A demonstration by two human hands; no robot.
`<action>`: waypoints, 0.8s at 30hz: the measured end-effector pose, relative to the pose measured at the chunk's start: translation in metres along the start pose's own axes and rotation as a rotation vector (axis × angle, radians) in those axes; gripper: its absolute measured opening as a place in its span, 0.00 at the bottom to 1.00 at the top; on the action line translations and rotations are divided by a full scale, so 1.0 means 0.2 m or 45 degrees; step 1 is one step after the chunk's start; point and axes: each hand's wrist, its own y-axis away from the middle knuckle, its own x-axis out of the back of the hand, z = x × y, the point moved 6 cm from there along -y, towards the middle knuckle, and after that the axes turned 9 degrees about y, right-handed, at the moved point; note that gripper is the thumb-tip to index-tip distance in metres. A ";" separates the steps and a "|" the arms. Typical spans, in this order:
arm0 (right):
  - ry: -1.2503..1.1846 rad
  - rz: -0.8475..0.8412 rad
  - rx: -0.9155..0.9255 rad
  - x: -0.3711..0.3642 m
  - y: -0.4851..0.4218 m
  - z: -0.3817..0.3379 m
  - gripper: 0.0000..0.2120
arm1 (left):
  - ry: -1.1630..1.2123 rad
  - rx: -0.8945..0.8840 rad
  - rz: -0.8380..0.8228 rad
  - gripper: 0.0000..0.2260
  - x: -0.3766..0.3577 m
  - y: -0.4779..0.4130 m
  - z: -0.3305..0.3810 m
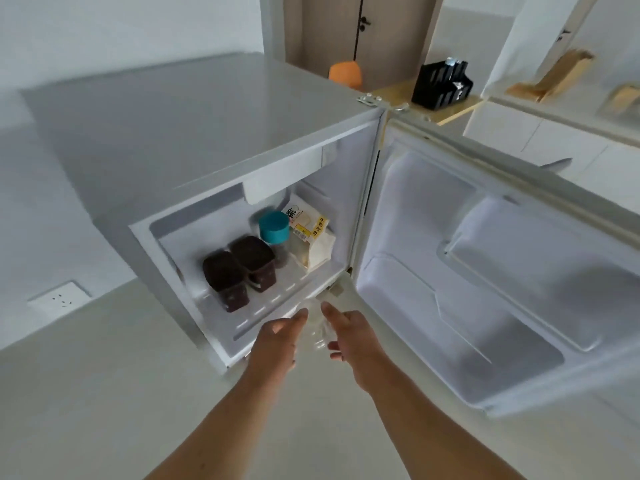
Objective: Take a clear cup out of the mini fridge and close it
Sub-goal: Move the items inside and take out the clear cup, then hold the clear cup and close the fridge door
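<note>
Pale floor surrounds the open fridge (pixel 214 140); low centre, the cup (pixel 317 332) sits between both hands, left (pixel 277 344) and right (pixel 353 337), fingers clamped on its sides; door (pixel 485 271) lies rightward, nearer the right hand.

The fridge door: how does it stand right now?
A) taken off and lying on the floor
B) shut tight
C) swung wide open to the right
C: the fridge door hangs wide open on its right-side hinge, its white inner lining facing the camera, while both hands hold the clear cup at the fridge's front edge.
</note>
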 end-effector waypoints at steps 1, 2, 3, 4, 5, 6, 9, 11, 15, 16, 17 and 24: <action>-0.004 -0.006 0.002 0.02 0.07 0.02 0.40 | -0.019 -0.007 -0.004 0.24 0.00 0.07 0.00; -0.014 -0.011 0.003 0.04 0.13 0.04 0.41 | -0.029 -0.007 -0.013 0.25 0.00 0.14 -0.01; -0.020 -0.014 -0.003 0.06 0.18 0.06 0.40 | -0.020 -0.004 -0.024 0.25 0.00 0.20 -0.03; -0.025 -0.019 -0.013 0.07 0.24 0.09 0.40 | -0.011 -0.007 -0.030 0.24 0.00 0.26 -0.04; -0.028 -0.030 -0.025 0.08 0.31 0.12 0.40 | -0.014 -0.010 -0.032 0.22 0.01 0.33 -0.06; -0.033 -0.042 -0.039 0.08 0.37 0.16 0.40 | -0.017 -0.007 -0.038 0.21 0.02 0.39 -0.08; -0.052 -0.090 -0.080 0.04 0.52 0.26 0.35 | -0.025 0.034 -0.060 0.19 0.09 0.55 -0.15; -0.088 -0.122 -0.116 -0.02 0.59 0.31 0.30 | -0.034 0.056 -0.076 0.16 0.16 0.62 -0.20; -0.138 -0.200 -0.193 -0.22 0.68 0.38 0.25 | -0.028 0.108 -0.065 0.16 0.35 0.67 -0.28; -0.138 -0.220 -0.205 -0.29 0.69 0.38 0.24 | -0.023 0.111 -0.067 0.18 0.41 0.67 -0.29; -0.136 -0.237 -0.212 -0.35 0.70 0.38 0.23 | -0.016 0.107 -0.072 0.20 0.46 0.66 -0.30; -0.193 -0.318 -0.290 -0.83 0.65 0.28 0.21 | -0.045 0.058 -0.006 0.32 0.92 0.48 -0.27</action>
